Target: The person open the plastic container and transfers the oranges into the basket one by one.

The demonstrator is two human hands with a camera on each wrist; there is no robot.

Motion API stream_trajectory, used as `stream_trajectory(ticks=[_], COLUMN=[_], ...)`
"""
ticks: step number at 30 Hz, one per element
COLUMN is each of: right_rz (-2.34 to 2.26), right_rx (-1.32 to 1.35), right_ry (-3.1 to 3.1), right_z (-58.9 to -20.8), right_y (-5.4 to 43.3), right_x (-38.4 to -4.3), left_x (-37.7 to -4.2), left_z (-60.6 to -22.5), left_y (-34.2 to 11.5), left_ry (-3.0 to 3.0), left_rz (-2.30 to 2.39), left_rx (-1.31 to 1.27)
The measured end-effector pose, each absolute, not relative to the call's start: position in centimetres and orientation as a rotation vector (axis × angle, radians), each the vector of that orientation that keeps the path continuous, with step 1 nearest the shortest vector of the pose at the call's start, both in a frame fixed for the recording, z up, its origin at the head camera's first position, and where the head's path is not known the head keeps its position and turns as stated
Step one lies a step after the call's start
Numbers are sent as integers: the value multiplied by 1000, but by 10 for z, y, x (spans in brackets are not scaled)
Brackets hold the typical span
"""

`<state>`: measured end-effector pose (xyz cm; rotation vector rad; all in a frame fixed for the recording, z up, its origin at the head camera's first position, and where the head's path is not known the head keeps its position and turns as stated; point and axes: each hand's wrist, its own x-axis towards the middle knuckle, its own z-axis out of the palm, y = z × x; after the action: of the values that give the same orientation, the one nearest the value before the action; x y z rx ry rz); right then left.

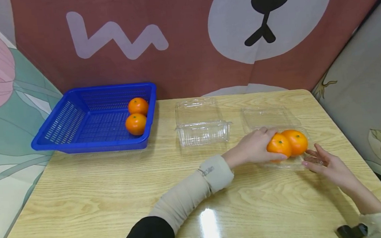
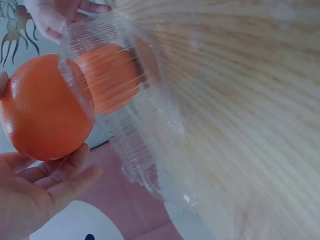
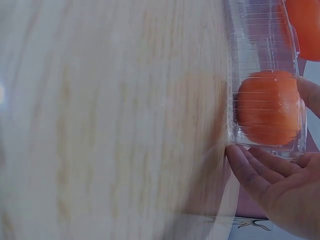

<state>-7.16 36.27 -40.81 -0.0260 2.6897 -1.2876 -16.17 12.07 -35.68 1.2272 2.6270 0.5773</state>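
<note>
My left hand [image 1: 254, 147] grips an orange [image 1: 277, 146], with the thumb in front and fingers behind. That fruit is at the left part of a lidded clear plastic container [image 1: 271, 116], above its rim in the left wrist view. A second orange [image 1: 297, 142] sits inside the container's right part, seen through the ribbed wall [image 3: 257, 45] in the right wrist view. My right hand [image 1: 332, 165] is at the container's right end, its fingers [image 3: 250, 172] fairly straight and touching the lower corner.
A second clear container [image 1: 203, 133] stands with its lid raised at the middle back of the wooden table [image 1: 116, 199]. To the left is a blue plastic basket [image 1: 95, 145] with two oranges [image 1: 136, 124] along its right side. A patterned cloth wall borders the table's back.
</note>
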Motion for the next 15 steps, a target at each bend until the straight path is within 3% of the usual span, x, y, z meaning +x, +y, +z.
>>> stream_trajectory(ticks=[15], right_rz=[-1261], right_rx=[-5], right_ry=[2685], right_z=[-408], right_y=[362], right_x=[-72], left_x=[-158], left_z=[-337], left_y=[109], left_ry=[2613], left_rz=[786], left_rx=[1237])
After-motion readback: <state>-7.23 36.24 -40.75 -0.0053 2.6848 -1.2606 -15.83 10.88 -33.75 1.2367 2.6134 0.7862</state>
